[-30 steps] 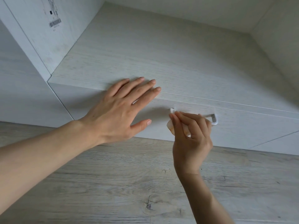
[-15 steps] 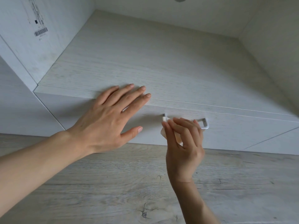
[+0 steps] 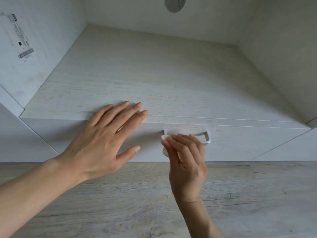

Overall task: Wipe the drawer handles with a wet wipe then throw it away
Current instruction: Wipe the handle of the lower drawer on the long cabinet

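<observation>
A white metal drawer handle [image 3: 205, 137] sits on the pale wood drawer front [image 3: 240, 145]. My right hand [image 3: 186, 160] pinches a small white wet wipe [image 3: 164, 137] and holds it against the left part of the handle, hiding the handle's middle. My left hand [image 3: 103, 143] lies flat with straight fingers on the front edge of the shelf top [image 3: 154, 83] above the drawer, thumb spread over the drawer front.
The unit is an open white-wood compartment with side walls; a barcode label [image 3: 25, 54] is on the left wall and a round grey cable hole [image 3: 175, 4] on the back panel. Grey wood-look floor [image 3: 120, 203] lies below the drawer.
The view has tilted up, so the drawer and hands sit lower in frame. My right hand with the wipe stays at the left part of the handle; my left hand keeps resting on the shelf edge.
</observation>
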